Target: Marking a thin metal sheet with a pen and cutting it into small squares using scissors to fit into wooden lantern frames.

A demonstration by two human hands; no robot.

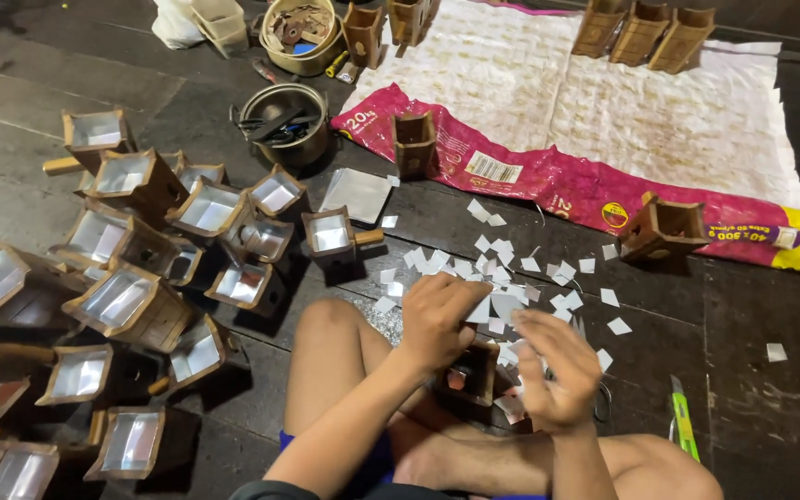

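Person's sitting cross-legged on the dark floor (752, 370), camera looking down at both hands. Left hand (437, 319) is clamped over the top of a small brown wooden box (468, 372), which sits btwn the knees, just in front of the lap. Right hand (553, 366) is right beside the box, fingers curled and blurred, touching white paper bits; can't tell whether it's actually pinching one.

Loose white paper squares (511, 264) lie scattered on the floor just beyond the hands. To the left, a big heap of wooden boxes w/ shiny silver lining (122, 296), tilted every which way. One more lined box (333, 233) stands apart, nearer the squares. A green cutter (684, 426) lies on the floor near the right knee.

Farther off: a metal pot (286, 120) w/ tools in it, and a white sheet (604, 93) w/ a pink-edged sack under it, several unlined wooden boxes standing on and around it.
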